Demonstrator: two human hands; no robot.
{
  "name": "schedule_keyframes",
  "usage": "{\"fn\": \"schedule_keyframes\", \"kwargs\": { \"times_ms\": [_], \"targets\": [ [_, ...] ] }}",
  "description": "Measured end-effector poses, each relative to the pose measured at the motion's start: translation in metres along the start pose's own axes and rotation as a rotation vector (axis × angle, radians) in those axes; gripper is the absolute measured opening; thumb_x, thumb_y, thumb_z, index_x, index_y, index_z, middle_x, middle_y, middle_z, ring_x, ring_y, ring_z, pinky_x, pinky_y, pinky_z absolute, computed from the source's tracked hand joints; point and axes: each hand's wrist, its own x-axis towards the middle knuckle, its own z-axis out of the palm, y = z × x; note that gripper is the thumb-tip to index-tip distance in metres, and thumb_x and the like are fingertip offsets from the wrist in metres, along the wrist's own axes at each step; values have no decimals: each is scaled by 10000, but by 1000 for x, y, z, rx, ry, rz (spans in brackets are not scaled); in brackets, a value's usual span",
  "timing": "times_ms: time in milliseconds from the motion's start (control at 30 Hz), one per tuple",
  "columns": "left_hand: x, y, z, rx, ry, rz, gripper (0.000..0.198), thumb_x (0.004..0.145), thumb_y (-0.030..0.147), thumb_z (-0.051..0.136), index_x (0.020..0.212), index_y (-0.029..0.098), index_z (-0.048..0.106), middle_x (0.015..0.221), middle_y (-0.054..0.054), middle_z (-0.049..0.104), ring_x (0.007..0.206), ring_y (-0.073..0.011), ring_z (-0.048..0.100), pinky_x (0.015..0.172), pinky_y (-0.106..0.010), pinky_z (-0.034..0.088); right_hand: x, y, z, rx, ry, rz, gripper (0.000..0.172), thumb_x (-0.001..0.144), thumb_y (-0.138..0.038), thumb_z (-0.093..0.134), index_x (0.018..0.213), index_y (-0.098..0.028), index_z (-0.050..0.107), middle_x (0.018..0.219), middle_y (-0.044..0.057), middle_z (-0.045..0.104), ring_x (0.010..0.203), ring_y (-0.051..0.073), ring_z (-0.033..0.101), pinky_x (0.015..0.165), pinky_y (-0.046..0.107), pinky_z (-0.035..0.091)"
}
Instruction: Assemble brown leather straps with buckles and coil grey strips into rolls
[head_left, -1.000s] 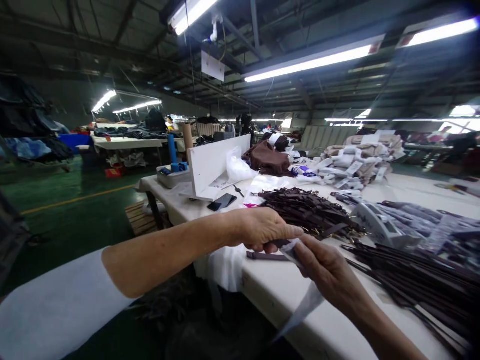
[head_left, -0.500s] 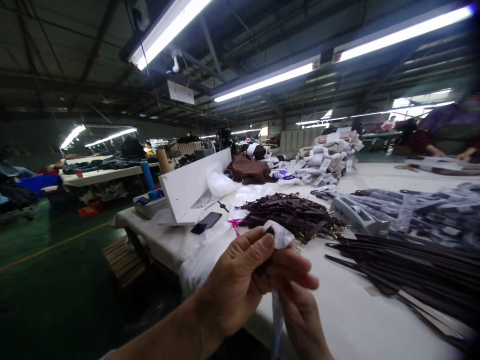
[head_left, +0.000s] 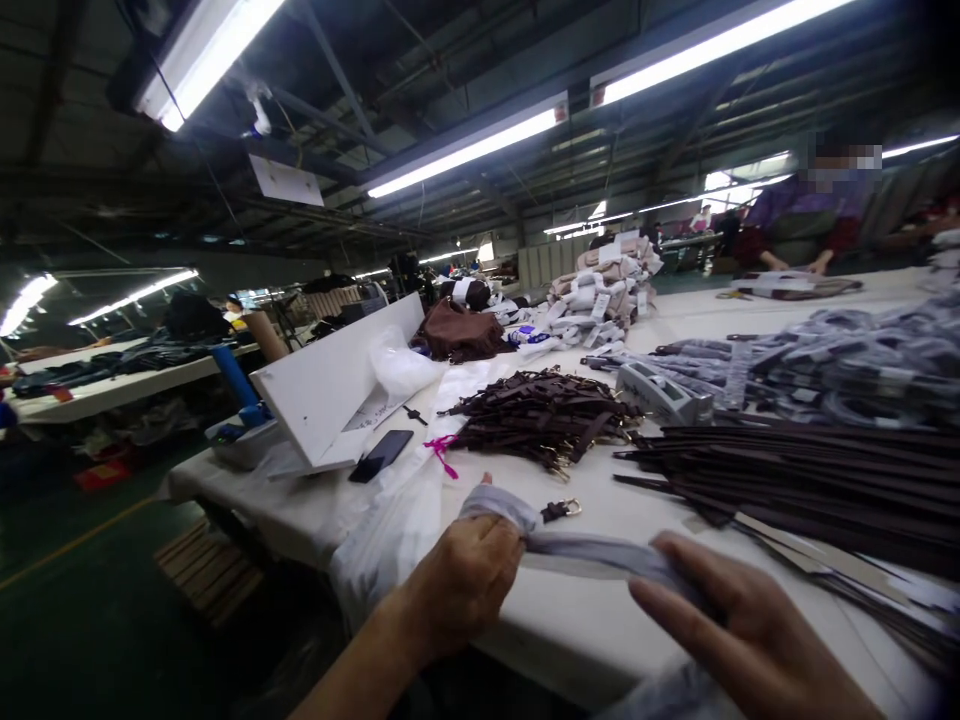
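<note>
My left hand [head_left: 469, 575] is closed in a fist round one end of a thin clear plastic sleeve [head_left: 592, 550]. A short dark strap with a brass buckle [head_left: 561, 510] sticks out of that end. My right hand [head_left: 739, 630] lies over the sleeve's other end with fingers curled along it, near the table's front edge. Just beyond, a heap of dark brown buckled straps [head_left: 544, 420] lies on the white table [head_left: 660, 600].
Long dark straps [head_left: 810, 480] lie at the right. A tagging tool [head_left: 660, 393], a black phone [head_left: 381, 455], a white board [head_left: 330, 385], clear bags [head_left: 401, 365], folded garments [head_left: 600, 290] and grey packets [head_left: 847, 365] lie on the table. Another person [head_left: 802, 215] works at the far right.
The view turned right. My hands, held together and raised around the small piece, have dropped to the table and drawn apart, stretching the plastic sleeve between them.
</note>
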Motion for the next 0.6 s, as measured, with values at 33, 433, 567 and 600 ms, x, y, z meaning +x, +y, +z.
{"fn": "schedule_keyframes", "kwargs": {
  "times_ms": [33,433,567,600],
  "targets": [
    [-7,1,1,18,-30,5,188,862,225,383,786,158,541,720,-73,575,684,-183,527,665,-301,428,14,-2,-6,-50,-42,-1,231,804,-376,569,652,-202,563,542,-5,517,490,142,479,420,233,352],
    [3,48,-65,-1442,423,-717,291,887,327,443,797,103,606,499,57,476,356,-25,446,723,-268,546,92,-7,101,669,-622,152,416,796,-497,523,616,-131,609,537,-10,530,501,107,500,497,212,412],
    [33,39,-95,-1528,709,-633,299,916,163,335,811,78,603,526,40,504,450,-48,536,844,-354,531,58,-21,155,1031,-453,385,644,806,-673,292,1110,-159,533,834,77,629,559,162,598,511,292,489],
    [37,34,-99,-1514,774,-616,293,915,149,330,814,78,596,548,30,527,482,-55,557,848,-365,529,49,-19,163,1023,-311,407,673,774,-697,332,1165,-173,494,900,89,624,595,178,607,525,304,496]
  ]
}}
